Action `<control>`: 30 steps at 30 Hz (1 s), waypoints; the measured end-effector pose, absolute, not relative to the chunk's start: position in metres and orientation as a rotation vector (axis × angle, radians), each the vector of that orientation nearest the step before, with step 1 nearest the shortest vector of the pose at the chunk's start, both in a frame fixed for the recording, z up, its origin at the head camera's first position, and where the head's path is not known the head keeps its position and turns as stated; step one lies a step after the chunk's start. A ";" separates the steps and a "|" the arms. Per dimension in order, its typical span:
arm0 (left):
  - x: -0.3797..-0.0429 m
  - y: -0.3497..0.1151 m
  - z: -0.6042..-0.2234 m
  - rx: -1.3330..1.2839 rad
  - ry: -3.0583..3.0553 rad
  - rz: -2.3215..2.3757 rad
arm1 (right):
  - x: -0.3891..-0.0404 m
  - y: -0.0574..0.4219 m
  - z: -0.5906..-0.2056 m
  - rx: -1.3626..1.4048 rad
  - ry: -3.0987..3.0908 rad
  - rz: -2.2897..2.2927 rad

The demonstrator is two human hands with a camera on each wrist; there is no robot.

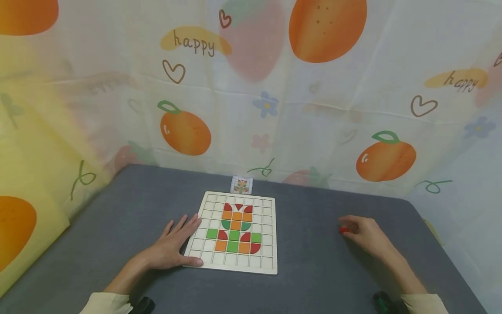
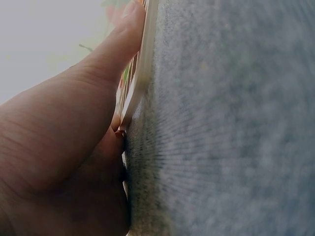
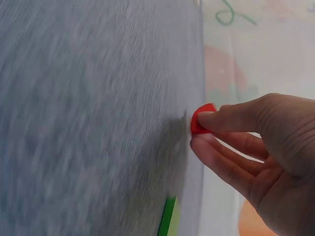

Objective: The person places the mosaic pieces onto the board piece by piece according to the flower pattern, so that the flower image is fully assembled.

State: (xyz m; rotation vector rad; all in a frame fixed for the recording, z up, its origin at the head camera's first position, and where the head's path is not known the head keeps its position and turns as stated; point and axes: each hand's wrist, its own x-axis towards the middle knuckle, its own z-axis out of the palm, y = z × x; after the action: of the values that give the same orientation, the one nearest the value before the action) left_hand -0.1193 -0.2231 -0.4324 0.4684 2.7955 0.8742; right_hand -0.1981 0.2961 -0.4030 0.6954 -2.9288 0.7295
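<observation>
A white square grid board point(image 1: 256, 265) lies on the grey table, with red, orange and green tiles forming a flower-like pattern on it. My left hand point(image 1: 170, 248) rests at the board's left edge, fingers spread along the side and thumb over the near left corner. In the left wrist view the thumb point(image 2: 115, 46) lies along the board's rim point(image 2: 138, 83). To the right of the board, my right hand point(image 1: 366, 233) pinches a small red tile point(image 3: 202, 119) with a curved side between thumb and fingers, above the table. Its fingertips partly cover the tile.
Behind the board's far edge sits a small pattern card point(image 1: 241, 185) showing a similar figure. A green piece point(image 3: 169, 217) shows low in the right wrist view. A fruit-printed curtain point(image 1: 313, 109) hangs along the back of the grey table point(image 1: 306, 283).
</observation>
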 end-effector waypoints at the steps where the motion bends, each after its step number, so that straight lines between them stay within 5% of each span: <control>1: -0.119 -0.223 -0.433 0.469 2.795 0.876 | -0.199 0.292 -0.403 0.712 -2.921 0.729; 30: -0.120 -0.224 -0.434 0.475 2.801 0.875 | -0.210 0.196 -0.401 0.940 -2.800 1.035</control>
State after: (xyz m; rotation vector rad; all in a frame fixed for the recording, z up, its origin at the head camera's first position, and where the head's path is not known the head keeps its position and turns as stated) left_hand -0.1202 -0.2239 -0.4345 0.4754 2.8013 0.8747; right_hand -0.2100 0.1963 -0.4009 0.9403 -2.8001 1.0355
